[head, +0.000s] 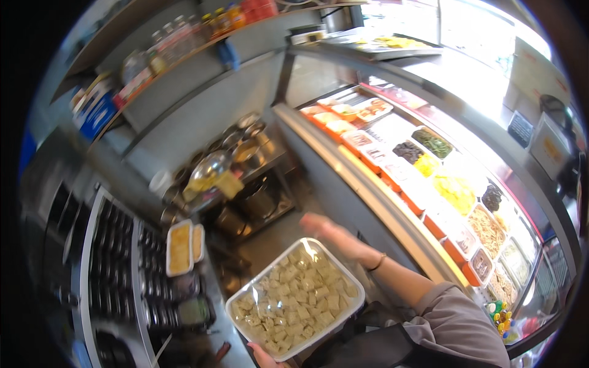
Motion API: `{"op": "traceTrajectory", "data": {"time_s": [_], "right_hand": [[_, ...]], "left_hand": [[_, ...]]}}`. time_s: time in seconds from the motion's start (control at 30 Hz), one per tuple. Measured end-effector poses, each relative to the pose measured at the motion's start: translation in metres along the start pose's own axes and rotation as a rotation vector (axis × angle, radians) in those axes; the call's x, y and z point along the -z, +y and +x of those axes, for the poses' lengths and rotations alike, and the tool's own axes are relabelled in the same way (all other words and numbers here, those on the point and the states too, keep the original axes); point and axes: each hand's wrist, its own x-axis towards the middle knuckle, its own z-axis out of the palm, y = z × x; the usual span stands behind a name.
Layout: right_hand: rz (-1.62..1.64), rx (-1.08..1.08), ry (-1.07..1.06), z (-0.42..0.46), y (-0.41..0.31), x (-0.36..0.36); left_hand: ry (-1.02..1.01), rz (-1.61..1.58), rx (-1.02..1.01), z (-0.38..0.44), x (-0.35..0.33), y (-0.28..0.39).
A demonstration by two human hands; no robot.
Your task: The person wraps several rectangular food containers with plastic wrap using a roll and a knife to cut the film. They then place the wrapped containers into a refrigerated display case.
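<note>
A white-rimmed plastic tray [226, 307] of pale cubes under clear film lies before me at the bottom centre, held against my apron. My left hand [263, 356] grips its near lower edge, with only the fingers and part of the hand in view. My right hand [322, 228], blurred and with a thin band at the wrist, is spread just beyond the tray's far right corner, holding nothing. The cubes [299, 294] look like tofu, though the film's glare hides some of them.
On the right, a lit glass display case holds orange containers [476, 271] of food. A steel counter [230, 342] runs along the left, with two small white tubs [179, 248] and a rack of black containers [110, 248]. Metal pots [248, 156] crowd a stand ahead, below a bottle shelf [184, 53].
</note>
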Motion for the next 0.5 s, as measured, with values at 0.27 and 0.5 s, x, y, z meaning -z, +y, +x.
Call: {"op": "traceTrajectory", "data": {"time_s": [0.27,0.5], "right_hand": [[0.532,-0.374,0.102,0.056,0.068,0.116],[-0.326,-0.456,0.267,0.142,0.069,0.21]], "left_hand": [[-0.084,0.206,0.133,0.154,-0.088,-0.019],[-0.27,0.339,0.26,0.321,-0.136,-0.02]]}}
